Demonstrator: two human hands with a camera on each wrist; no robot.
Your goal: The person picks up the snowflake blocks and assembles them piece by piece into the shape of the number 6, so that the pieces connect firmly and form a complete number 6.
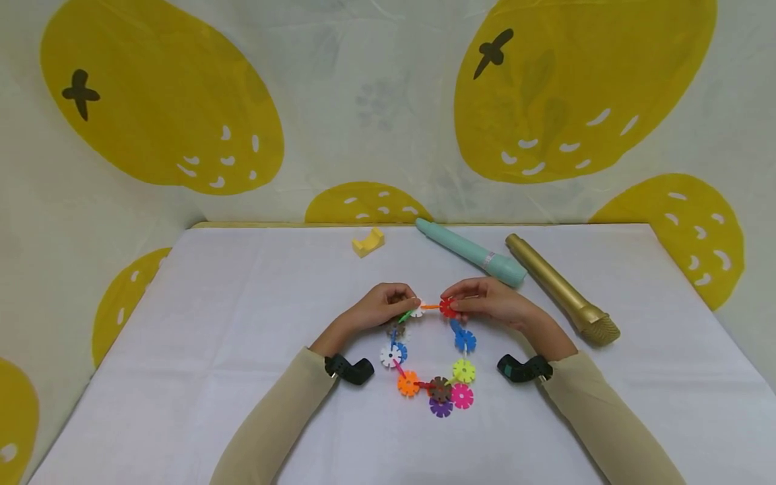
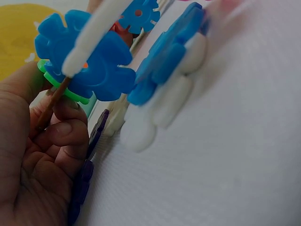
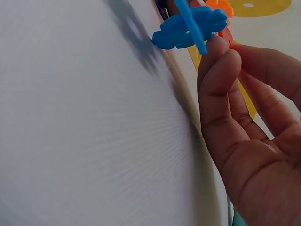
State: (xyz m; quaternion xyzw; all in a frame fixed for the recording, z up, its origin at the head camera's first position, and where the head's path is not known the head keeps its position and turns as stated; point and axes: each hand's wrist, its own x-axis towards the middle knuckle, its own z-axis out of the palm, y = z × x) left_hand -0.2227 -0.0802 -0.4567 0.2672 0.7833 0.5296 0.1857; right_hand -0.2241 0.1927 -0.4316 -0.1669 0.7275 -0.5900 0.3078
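A loop of notched plastic snowflake discs in many colours is held between both hands. My left hand [image 1: 383, 306] pinches it at the far left, by a white snowflake disc [image 1: 417, 310] and an edge-on green one [image 1: 405, 315]. In the left wrist view, blue discs [image 2: 110, 77] overlap the thumb and fingers. My right hand [image 1: 494, 304] pinches a red snowflake disc [image 1: 447, 308] between thumb and fingers. An edge-on orange disc [image 1: 430, 307] links the white and red ones. Blue discs [image 1: 465, 340] hang below the right fingertips. A brown disc [image 1: 440, 389] is at the loop's near side.
Loose purple [image 1: 441, 409] and pink [image 1: 463, 396] discs overlap the near side of the loop. Beyond the hands lie a mint-green microphone-shaped tube [image 1: 467, 249], a gold microphone [image 1: 560, 286] and a small yellow cradle-shaped block [image 1: 368, 242]. A white cloth [image 1: 212, 323] covers the table.
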